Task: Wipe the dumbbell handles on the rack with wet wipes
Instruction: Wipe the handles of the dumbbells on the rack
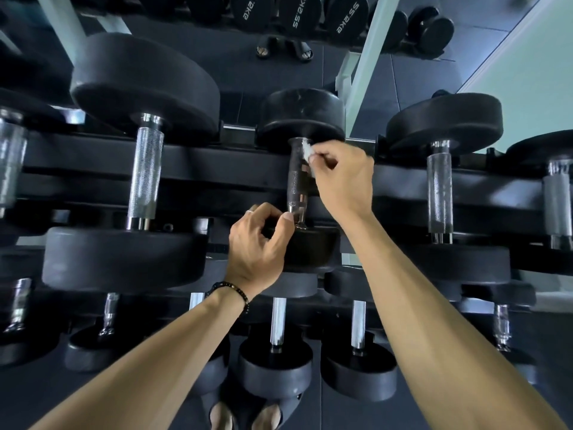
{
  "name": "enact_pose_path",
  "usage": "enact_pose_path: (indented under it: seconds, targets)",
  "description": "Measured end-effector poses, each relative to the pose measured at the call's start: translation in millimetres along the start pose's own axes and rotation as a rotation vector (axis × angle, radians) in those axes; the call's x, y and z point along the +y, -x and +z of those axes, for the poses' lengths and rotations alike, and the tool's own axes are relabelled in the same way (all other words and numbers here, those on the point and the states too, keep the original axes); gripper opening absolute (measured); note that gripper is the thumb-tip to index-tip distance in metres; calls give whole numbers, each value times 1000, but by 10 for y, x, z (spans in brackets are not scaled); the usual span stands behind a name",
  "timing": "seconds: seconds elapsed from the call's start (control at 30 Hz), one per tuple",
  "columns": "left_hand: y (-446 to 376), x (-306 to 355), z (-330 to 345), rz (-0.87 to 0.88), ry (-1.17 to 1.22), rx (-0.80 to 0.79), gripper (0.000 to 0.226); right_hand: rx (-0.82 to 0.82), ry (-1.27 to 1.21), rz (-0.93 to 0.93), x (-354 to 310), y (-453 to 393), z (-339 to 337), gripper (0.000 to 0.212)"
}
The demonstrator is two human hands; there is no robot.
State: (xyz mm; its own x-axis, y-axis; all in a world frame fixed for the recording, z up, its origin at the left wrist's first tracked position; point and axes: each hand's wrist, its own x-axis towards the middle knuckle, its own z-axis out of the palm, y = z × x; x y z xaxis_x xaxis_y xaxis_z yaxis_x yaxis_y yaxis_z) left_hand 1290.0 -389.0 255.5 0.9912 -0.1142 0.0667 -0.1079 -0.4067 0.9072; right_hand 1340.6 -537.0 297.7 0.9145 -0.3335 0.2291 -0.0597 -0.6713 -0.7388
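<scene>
Right hand (344,178) pinches wipe (307,152) against centre handle (297,178), 12 o'clock end; left hand (257,243) fingers curl, steadying the dumbbell's near head. Other handles remain.

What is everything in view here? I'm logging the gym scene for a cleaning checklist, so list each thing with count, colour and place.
Dumbbell being wiped: one, black heads, knurled metal handle, middle of the upper rack row.
Wet wipe: one, white, pressed against the far end of that handle.
Other dumbbells: several, black with silver handles, e.g. the large dumbbell to the left, and a lower row of smaller ones.
Rack: one, black, across the frame.
Mirror: behind the rack, reflecting dumbbells and sandalled feet.
Bracelet: one, dark beads, on the left wrist.
Left hand: grips the near head of the dumbbell.
Right hand: pinches the wipe.
</scene>
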Motion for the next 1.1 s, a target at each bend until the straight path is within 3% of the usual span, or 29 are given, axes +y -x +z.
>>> enact_pose_path:
  seconds: [0.17,0.3,0.37,0.57,0.73,0.93,1.1]
  targets:
    - [-29,-40,-5,-3,12,-1,27,-300,-15,29,83,322,-254,16]
    - [-23,-35,6,-9,14,1,27,-105,-44,-19,40,15,-92,18]
    - [-20,-40,-2,-10,19,-6,27,-83,-67,12,18,-30,-54,17]
    - [-39,-57,-19,-3,18,-6,27,-497,79,-24,-6,299,-296,12]
    - [-32,-30,-18,-4,13,-14,27,-283,-9,-26,7,114,-199,8]
    - [-35,-53,-33,16,15,-13,27,-639,96,68,57,241,-328,18]
    - [-41,-65,-24,7,19,-14,29,-369,-32,42,29,149,-254,9]
